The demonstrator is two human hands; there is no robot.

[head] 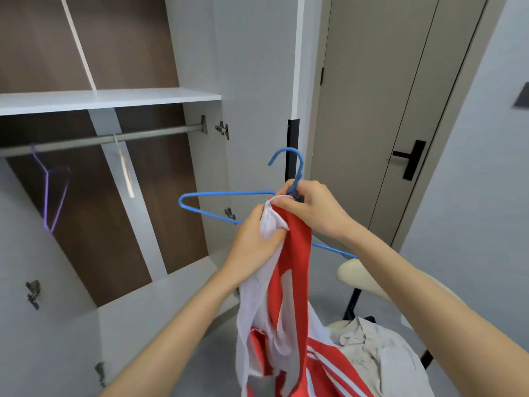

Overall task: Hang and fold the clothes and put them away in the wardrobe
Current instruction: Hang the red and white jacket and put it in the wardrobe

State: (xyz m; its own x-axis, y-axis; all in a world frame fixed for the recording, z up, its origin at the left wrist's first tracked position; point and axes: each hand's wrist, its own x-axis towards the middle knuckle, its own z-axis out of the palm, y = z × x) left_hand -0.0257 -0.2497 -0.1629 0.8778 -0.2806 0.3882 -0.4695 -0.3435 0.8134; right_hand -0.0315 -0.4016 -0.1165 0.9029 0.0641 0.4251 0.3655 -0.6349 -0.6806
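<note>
Two hands are meeting before the wardrobe (114,99): the right hand (315,213) is pinching the jersey (297,253) against the hanger (226,192), the left hand (254,239) is clutching its white fabric just below (hem running off-frame).

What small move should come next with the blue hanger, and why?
Probably draw the red and white jacket over the bare end of the blue hanger: the right hand pinches collar and hanger neck, the left hand grips the lining, and that end sticks out uncovered.
</note>
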